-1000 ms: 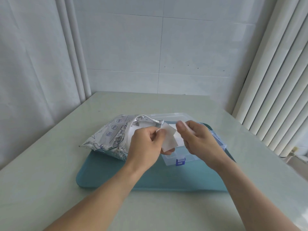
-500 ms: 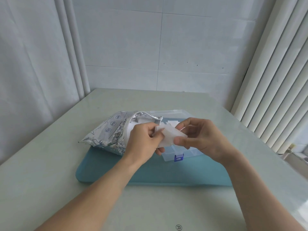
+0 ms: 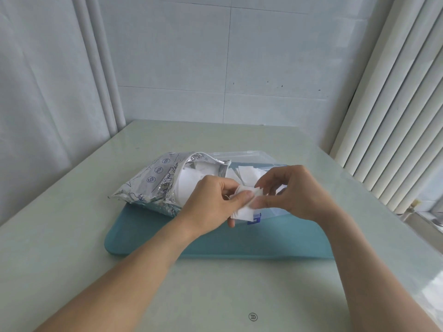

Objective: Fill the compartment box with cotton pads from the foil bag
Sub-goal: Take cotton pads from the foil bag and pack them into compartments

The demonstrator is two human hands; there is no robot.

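Cotton pads (image 3: 244, 207) now bunched, both hands pinching

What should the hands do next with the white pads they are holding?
Probably peel one cotton pad free and lay it in the compartment box. Both the left hand and right hand pinch the pads just above the open box, which already holds a few, beside the foil bag.

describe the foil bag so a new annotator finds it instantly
Start at the teal tray on the pale table. The foil bag lies on the tray's far left part, just left of the left hand. It is the only crinkled silver thing, with blue print outside and its open mouth showing white cotton pads, unlike the clear compartment box beside it.
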